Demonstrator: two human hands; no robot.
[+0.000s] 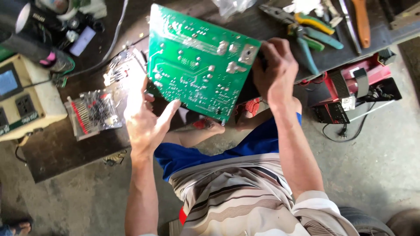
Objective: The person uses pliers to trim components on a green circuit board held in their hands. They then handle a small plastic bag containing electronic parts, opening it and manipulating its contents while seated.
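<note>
- Two hands hold one green circuit board point(199, 61) tilted above the dark bench top point(57, 148), solder side up toward the camera, its lower corner hanging over the person's lap.
- Left hand point(142, 116) is closed on the board's lower left edge: the thumb lies along the underside rim near the bottom corner, and the fingers go behind the board out of sight.
- Right hand point(275, 70) grips the right edge near the upper corner, knuckles toward the camera, fingertips curled over the rim beside the large silver solder pads.
- Holding by the rims, as both hands do, looks the sound way: it keeps skin off the solder joints and the sharp pin ends. I would judge an even grip on opposite edges best, so the board does not flex.
- Just left of the board lies a clear bag of small components point(94, 113) on the bench, close to the left wrist; a beige box with sockets point(24, 105) sits farther left at the bench edge.
- Up right, pliers with green and teal handles point(306, 32) lie near the right hand, so a swing that way is cramped.
- Open room lies toward the person, over the blue shorts point(183, 157) and the concrete floor point(372, 166); a red case point(354, 83) sits low on the right.
</note>
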